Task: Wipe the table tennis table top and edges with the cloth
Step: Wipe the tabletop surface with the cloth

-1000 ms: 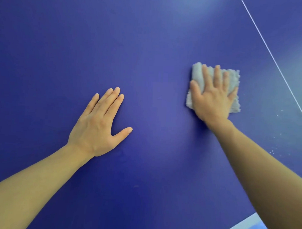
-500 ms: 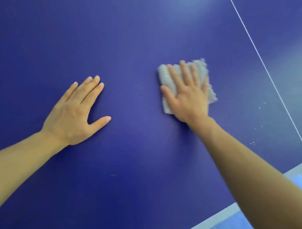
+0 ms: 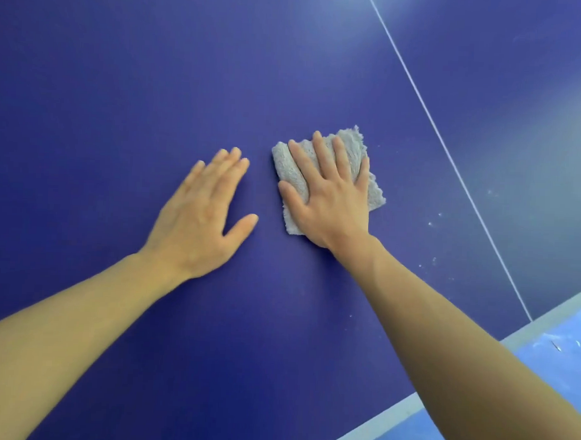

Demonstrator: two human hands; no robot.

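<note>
Blue board fills the head view as you lean over the table [image 3: 122,82] with both arms stretched out. Your right hand [image 3: 332,201] lies on the folded grey cloth [image 3: 351,143], fingers straight and spread, pressing it flat to the top rather than curling round it, so that grip is apart and bearing down. The cloth sits mid-table, just beside your left hand [image 3: 200,223], which is planted palm-down on bare board. Its fingers are straight, its grip likewise apart and holding nothing, and it looks to be a brace. To the right of the cloth, between it and the thin white line [image 3: 431,119], pale specks [image 3: 434,225] dot the surface, so that strip reads as not yet wiped. The board around your hands shows no such specks, though whether it has been wiped cannot be told from its look. The white edge band [image 3: 391,411] at lower right, with the pale blue floor [image 3: 557,360] beyond it, is well apart from the cloth, and the edges seem yet to be done. By this reckoning the job is mid-course, with the speckled patch, the panel beyond the line and the edges left.
</note>
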